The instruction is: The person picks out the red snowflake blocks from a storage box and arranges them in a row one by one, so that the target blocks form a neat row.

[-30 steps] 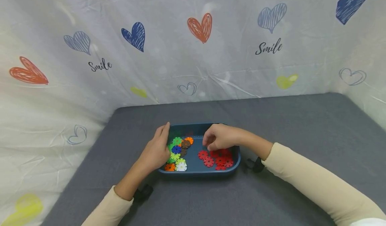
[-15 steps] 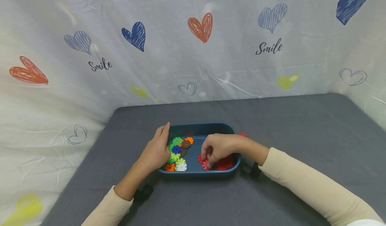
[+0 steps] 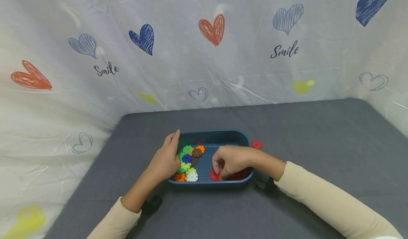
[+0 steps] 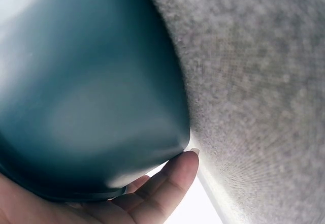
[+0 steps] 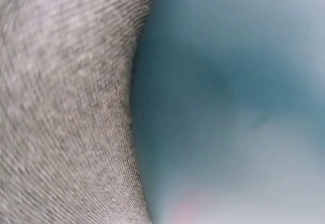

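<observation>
A dark blue oblong tray point(image 3: 204, 183) with notched plastic discs lies before me. My left hand point(image 3: 165, 157) grips its left end, the thumb over the rim. In the left wrist view, its fingers point(image 4: 167, 183) curl against the outer wall. At the right end, my right hand point(image 3: 234, 159) reaches in with bent fingers, index and thumb tips pinching at a red disc point(image 3: 214, 175) near the front wall. More red discs point(image 3: 240, 175) lie partly hidden under that hand. The right wrist view shows only the tray's blurred outer wall point(image 5: 228, 107) and cloth.
Green, yellow-green, orange, brown, white and blue discs point(image 3: 187, 158) lie in the tray's left part. One red disc point(image 3: 256, 145) sits on the grey cloth table point(image 3: 302, 132), just outside the right rim. Behind hangs a heart-printed curtain point(image 3: 178, 62).
My right hand has come down and nearer within the tray, and red discs there have shifted toward the front wall. The red disc outside has come into view. My left hand stays put.
</observation>
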Demonstrator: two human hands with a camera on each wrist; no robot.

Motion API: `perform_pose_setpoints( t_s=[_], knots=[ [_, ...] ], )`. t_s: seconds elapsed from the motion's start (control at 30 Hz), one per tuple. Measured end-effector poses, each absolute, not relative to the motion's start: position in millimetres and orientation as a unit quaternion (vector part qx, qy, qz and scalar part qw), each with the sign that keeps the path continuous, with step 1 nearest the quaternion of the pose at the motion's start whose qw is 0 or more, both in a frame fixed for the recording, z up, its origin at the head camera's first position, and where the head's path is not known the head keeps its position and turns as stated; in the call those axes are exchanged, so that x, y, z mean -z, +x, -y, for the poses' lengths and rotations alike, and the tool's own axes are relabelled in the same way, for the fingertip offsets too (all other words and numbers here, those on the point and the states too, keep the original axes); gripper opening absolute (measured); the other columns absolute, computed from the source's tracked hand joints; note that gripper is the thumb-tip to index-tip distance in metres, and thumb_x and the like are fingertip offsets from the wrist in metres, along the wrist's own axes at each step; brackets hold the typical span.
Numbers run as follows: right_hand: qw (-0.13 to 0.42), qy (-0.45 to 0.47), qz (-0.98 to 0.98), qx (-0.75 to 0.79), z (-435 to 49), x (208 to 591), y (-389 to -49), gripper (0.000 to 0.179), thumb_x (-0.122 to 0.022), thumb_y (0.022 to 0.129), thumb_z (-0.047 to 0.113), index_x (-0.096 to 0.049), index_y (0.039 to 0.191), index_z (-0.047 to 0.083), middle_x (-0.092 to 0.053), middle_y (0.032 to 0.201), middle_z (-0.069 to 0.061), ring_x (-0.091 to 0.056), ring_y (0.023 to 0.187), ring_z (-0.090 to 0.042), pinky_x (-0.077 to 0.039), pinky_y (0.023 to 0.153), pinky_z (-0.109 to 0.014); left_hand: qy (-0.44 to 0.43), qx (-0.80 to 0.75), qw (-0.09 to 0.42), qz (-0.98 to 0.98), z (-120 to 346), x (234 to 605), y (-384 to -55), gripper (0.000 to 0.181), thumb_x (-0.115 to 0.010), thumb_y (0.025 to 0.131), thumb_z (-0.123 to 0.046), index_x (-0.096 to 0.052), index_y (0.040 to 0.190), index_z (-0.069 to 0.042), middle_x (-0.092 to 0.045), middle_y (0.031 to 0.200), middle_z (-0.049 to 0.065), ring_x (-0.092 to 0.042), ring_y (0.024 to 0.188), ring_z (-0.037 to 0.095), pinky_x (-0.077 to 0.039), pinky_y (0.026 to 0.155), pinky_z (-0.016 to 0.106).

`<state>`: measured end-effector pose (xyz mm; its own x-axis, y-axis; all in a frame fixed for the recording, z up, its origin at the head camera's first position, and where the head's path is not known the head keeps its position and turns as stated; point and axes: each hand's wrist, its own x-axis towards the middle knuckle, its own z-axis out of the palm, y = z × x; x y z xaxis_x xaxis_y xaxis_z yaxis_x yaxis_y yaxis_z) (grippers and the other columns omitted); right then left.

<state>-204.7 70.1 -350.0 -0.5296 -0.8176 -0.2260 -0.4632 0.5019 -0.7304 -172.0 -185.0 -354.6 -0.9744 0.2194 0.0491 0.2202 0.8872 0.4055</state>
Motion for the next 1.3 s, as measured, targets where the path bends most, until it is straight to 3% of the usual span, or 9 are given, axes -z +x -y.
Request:
perform_pose_setpoints(
  t_s=[0.27, 0.53, 0.87, 1.3],
  knots=[
    [0.341, -0.364, -0.765, 0.407, -72, 353, -208, 0.010, -0.074, 0.082, -0.008, -0.074, 0.083, 0.002, -0.072, 0.075, -0.005, -0.066, 0.067, -0.015, -0.056, 0.066, -0.030, -0.112, 0.211, 0.001, 0.971, 184, 356, -171, 0.076, -0.043, 0.091, 0.007, -0.015, 0.160, -0.002, -0.025, 0.159, 0.021, -0.031, 0.045, 0.016, -0.031, 0.047, 0.032],
    [0.381, -0.318, -0.734, 0.464, -72, 353, -210, 0.005, -0.073, 0.085, -0.004, -0.076, 0.089, -0.002, -0.073, 0.079, -0.012, -0.069, 0.066, -0.020, -0.059, 0.068, -0.038, -0.116, 0.208, 0.008, 0.971, 184, 355, -171, 0.075, -0.043, 0.091, 0.008, -0.016, 0.160, 0.000, -0.026, 0.158, 0.022, -0.031, 0.045, 0.016, -0.032, 0.048, 0.031],
    [0.366, -0.289, -0.741, 0.482, -73, 346, -217, 0.006, -0.073, 0.085, -0.005, -0.076, 0.089, -0.001, -0.072, 0.079, -0.013, -0.069, 0.068, -0.022, -0.059, 0.069, -0.039, -0.116, 0.206, 0.008, 0.972, 185, 356, -172, 0.076, -0.044, 0.090, 0.008, -0.016, 0.160, -0.001, -0.026, 0.158, 0.021, -0.030, 0.045, 0.015, -0.031, 0.047, 0.032],
    [0.307, -0.265, -0.762, 0.505, -85, 330, -220, 0.008, -0.072, 0.087, -0.002, -0.076, 0.094, -0.001, -0.073, 0.082, -0.013, -0.071, 0.072, -0.026, -0.059, 0.072, -0.041, -0.114, 0.207, 0.005, 0.972, 185, 356, -172, 0.076, -0.043, 0.091, 0.007, -0.014, 0.160, -0.002, -0.025, 0.158, 0.021, -0.030, 0.045, 0.016, -0.031, 0.048, 0.032]
  ],
)
